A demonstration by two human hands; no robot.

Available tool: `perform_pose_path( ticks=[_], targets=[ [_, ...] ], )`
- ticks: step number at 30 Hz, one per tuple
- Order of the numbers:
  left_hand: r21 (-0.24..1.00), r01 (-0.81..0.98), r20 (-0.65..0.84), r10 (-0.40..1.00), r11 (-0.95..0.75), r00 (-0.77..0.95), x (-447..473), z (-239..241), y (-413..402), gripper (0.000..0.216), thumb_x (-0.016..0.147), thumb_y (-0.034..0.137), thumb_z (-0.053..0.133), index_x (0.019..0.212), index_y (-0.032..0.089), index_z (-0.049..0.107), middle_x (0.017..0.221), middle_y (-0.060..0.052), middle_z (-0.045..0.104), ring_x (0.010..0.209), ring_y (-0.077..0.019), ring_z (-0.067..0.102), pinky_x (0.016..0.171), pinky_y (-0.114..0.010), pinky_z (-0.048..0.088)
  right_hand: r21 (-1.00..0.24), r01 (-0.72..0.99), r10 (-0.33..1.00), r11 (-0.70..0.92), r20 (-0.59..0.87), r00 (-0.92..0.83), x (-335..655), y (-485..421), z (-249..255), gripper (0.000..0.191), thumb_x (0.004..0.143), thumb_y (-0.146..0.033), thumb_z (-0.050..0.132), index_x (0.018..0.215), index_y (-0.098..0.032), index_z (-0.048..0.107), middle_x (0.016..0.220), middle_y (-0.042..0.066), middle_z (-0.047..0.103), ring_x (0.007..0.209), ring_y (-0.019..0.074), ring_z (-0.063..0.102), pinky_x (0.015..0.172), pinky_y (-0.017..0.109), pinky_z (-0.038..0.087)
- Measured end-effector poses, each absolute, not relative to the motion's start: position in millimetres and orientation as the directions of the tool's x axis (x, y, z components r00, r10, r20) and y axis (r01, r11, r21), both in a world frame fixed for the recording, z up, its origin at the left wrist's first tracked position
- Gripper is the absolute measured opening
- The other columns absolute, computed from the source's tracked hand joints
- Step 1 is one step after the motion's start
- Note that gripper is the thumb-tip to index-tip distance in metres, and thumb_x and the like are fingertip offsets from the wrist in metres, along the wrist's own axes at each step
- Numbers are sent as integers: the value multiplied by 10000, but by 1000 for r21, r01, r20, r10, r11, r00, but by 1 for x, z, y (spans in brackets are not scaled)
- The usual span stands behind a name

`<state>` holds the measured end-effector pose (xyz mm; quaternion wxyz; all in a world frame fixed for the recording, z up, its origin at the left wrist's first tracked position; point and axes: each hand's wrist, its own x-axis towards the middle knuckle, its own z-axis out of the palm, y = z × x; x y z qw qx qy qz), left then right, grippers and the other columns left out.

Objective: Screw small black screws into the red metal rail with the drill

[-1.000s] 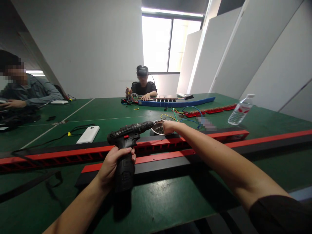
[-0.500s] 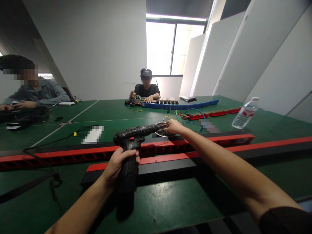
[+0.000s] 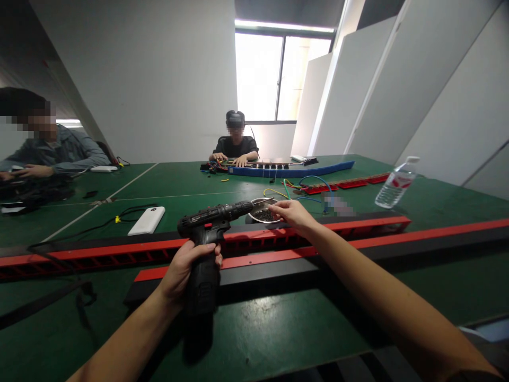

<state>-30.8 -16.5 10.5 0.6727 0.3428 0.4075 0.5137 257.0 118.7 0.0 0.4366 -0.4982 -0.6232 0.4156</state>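
Observation:
My left hand is wrapped round the grip of a black cordless drill, held upright above the green table, its bit pointing right. My right hand reaches out to the drill's tip, fingers pinched together beside a small metal bowl of dark screws; what the fingers hold is too small to name. Below the drill lie long red and black rails running across the table.
A white power bank with a black cable lies at the left. A water bottle stands at the right. Coloured wires, red strips and a blue rail lie further back. One person sits opposite, another at the far left.
My right hand has drawn back slightly from the bowl toward the drill's tip. The drill and left hand have hardly moved; the view shifted a little.

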Motion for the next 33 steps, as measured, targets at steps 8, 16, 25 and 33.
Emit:
perform_pose_path(
  ticks=[8,16,25,33],
  targets=[
    [884,-396,-214,969,247,126,-31,12,-16,166,734,192,780,813,89,676,742,-75,663,642,-154,640,560,-232,553,-969,180,986,167,165,-29,266,101,6,277,744,-339,805,923,-130,779,878,102,754,795,190,673,743,321,515],
    [903,-361,-208,972,233,106,-29,14,-19,177,733,195,783,846,92,694,753,-82,680,638,-158,642,566,-236,559,-996,-61,990,68,75,-121,269,93,0,292,724,-352,851,905,-138,768,814,71,734,637,110,580,565,250,430],
    [908,-348,-214,972,234,95,-28,14,-20,174,726,208,799,825,102,704,753,-76,688,640,-159,651,563,-232,558,-961,-277,995,-22,5,-95,270,95,-3,158,824,-310,773,872,-173,710,932,76,728,819,144,660,758,257,528],
    [938,-278,-176,975,208,133,-29,9,-19,172,747,239,795,842,121,714,740,-71,698,630,-160,651,564,-234,552,-967,-249,992,-63,-35,-118,273,97,-7,211,903,-355,693,1014,-175,696,1107,119,716,939,177,665,822,286,542]
  ],
)
